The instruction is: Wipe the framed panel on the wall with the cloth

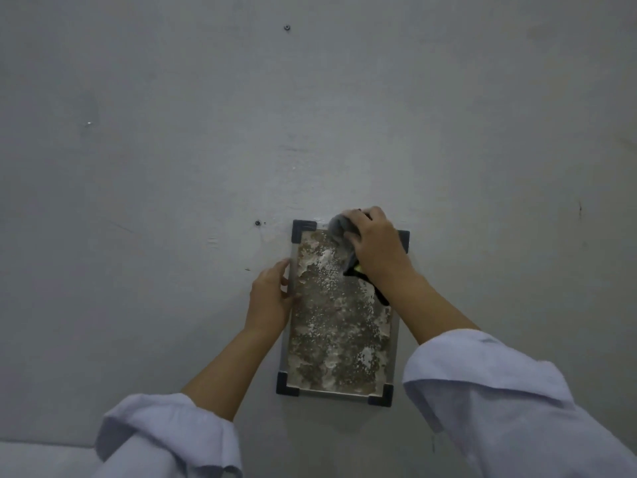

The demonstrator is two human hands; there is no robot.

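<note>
While right hand [374, 241] grips cloth [339, 232] at panel [339, 326] top edge | left hand [270, 298] holds left edge

No text, label, brand or number can be read anywhere: not on the wall [206, 132], nor on the mottled panel [337, 326] at lower centre.

We face a plain grey wall [172, 167], dimly lit, with small screws [286, 27] and scuff marks scattered over it.
</note>
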